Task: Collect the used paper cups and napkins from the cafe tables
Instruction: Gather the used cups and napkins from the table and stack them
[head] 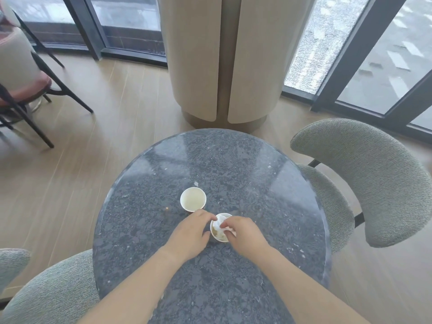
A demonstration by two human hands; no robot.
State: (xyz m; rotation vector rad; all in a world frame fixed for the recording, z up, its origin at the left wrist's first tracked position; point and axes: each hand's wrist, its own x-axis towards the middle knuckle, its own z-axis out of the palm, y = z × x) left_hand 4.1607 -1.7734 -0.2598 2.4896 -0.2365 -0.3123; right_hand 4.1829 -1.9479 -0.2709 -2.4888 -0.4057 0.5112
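Note:
Two paper cups stand on the round dark stone table [233,164]. The far cup [193,199] is white inside and stands free. The near cup [218,232] has brown stains inside and a crumpled white napkin [221,224] at its mouth. My left hand [190,232] grips the near cup's left side, thumb and forefinger around the rim. My right hand [243,232] pinches the napkin over the cup's right rim, with part of the napkin sticking out under the fingers.
Grey upholstered chairs stand at the right [364,178] and lower left [53,291] of the table. A wide beige column [222,66] rises behind it. A red-seated chair with black legs [28,90] is at the far left, before glass walls.

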